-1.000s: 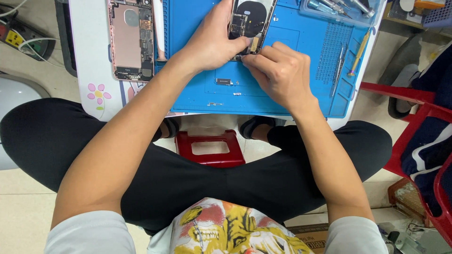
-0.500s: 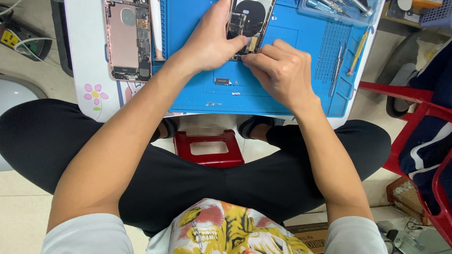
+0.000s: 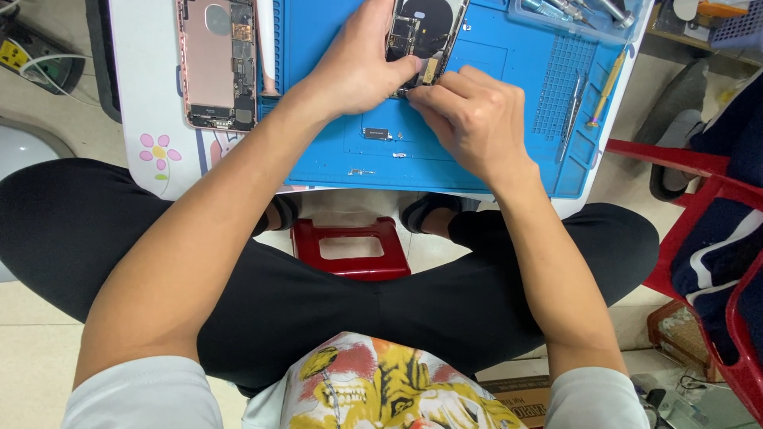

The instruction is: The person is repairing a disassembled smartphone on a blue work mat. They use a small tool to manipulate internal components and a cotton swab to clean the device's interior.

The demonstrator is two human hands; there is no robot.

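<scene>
Pink phone shell (image 3: 218,63): laid open on the white desk (image 3: 143,119), left of the blue mat (image 3: 334,135).
Opened phone (image 3: 421,36): set on the mat's upper middle.
Left hand (image 3: 358,67): closed around the opened phone's left edge.
Right hand (image 3: 469,119): fingertips pinched at the phone's lower corner; anything held is hidden.
Tweezers (image 3: 568,119), yellow screwdriver (image 3: 606,87): laid on the mat's right side.

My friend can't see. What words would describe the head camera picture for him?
Two bare hands work on an opened phone on a blue mat: the left hand steadies it, the right hand pinches at its lower edge. Another opened phone lies to the left.
</scene>
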